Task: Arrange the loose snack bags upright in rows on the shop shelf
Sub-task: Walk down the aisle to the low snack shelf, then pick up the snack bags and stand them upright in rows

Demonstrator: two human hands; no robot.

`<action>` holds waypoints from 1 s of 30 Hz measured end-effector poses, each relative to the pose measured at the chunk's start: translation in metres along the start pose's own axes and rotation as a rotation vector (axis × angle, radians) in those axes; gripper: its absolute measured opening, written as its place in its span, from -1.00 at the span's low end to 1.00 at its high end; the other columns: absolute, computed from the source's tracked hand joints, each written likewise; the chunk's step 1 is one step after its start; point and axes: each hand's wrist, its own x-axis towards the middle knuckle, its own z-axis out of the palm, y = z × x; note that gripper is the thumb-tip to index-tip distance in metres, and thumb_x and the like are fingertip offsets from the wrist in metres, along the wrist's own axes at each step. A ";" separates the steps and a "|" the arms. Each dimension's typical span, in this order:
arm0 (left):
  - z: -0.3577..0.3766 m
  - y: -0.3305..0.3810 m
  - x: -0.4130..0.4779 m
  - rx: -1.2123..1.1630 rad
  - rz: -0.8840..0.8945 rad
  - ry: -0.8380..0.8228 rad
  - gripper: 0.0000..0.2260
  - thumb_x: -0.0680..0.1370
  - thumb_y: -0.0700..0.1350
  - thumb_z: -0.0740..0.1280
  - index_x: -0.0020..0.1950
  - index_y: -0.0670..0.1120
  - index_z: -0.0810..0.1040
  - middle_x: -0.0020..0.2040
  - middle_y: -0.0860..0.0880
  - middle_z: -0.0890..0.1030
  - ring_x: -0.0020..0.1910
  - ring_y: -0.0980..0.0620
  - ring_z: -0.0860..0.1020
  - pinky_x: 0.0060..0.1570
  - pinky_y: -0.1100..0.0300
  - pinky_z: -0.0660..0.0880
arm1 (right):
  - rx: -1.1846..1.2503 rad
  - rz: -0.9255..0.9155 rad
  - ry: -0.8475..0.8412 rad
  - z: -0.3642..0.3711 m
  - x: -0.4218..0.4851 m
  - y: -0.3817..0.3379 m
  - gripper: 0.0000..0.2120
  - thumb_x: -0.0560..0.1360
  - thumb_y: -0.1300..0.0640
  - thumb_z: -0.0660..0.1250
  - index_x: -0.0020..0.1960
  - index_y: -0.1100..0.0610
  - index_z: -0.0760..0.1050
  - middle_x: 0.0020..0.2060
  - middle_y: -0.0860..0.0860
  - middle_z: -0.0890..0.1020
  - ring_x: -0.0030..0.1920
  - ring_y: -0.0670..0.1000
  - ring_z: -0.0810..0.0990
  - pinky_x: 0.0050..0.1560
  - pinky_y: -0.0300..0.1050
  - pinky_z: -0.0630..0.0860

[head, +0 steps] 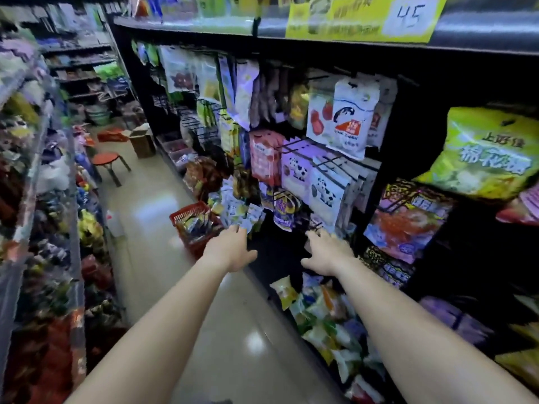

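Small white-and-blue foil snack bags (pixel 237 209) stand mid-frame at the edge of the black shop shelf (pixel 271 249), long axes roughly upright and leaning unevenly. The left hand (pixel 230 249), fingers straight, touches the nearest. The right hand (pixel 325 253), fingers spread, holds nothing. A red plastic basket (pixel 189 214) sits just left.

Black shop shelf (pixel 277 249) down the right of the aisle. Carries on its low ledge a jumbled heap of loose snack bags (pixel 326 322), flat and tilted over one another. Glossy beige floor (pixel 151 228) alongside. Bears a red basket (pixel 194 225) full of packets just beside the shelf, farther off a red stool (pixel 108 160) and a cardboard box (pixel 143 142).
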 end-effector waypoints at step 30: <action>0.049 0.203 0.261 0.214 1.185 -0.304 -0.40 0.57 0.18 0.19 0.51 -0.12 0.20 0.47 -0.12 0.27 0.41 -0.12 0.32 0.29 -0.04 0.36 | 0.356 1.225 0.082 0.028 0.008 0.107 -0.25 0.47 -0.24 0.35 0.51 0.08 0.18 0.45 0.16 0.25 0.44 0.23 0.25 0.31 0.13 0.37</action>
